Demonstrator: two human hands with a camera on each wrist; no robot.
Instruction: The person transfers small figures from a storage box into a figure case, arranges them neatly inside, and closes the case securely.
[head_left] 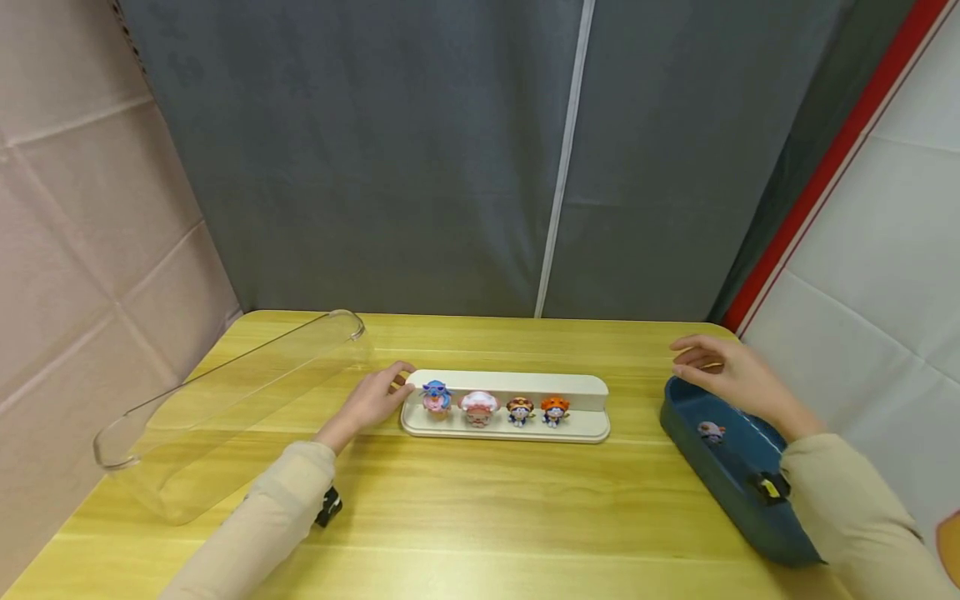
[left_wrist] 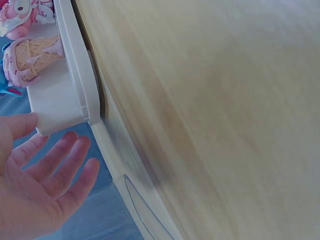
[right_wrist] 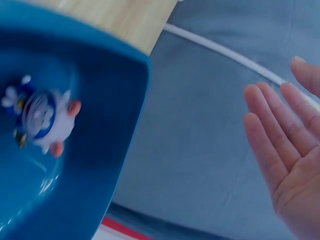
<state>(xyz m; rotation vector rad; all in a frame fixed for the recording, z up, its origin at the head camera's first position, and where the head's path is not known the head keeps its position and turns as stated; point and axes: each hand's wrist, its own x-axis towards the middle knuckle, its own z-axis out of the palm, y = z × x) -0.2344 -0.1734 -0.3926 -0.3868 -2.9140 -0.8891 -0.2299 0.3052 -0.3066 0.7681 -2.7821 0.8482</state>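
Observation:
A low white display stand [head_left: 495, 380] with a raised back step lies on the table. Several small toy figurines stand in a row on it: a blue-and-pink one [head_left: 436, 402] with a cone-shaped bottom, a white-and-pink one [head_left: 478, 408], a brown-hatted one [head_left: 520, 411] and an orange-topped one [head_left: 555, 410]. My left hand [head_left: 372, 400] is at the stand's left end, thumb and fingertips right by its corner, fingers loosely bent. My right hand [head_left: 738, 379] hovers over the far end of a blue bin [head_left: 693, 467], holding nothing. One more figurine [right_wrist: 47, 120] lies inside the bin.
A clear plastic cover [head_left: 225, 400] lies slanted across the table's left side. Behind the wooden table [head_left: 525, 517] hangs a grey curtain [head_left: 375, 167] with a pale vertical strip. White panels rise at the right, beyond the bin.

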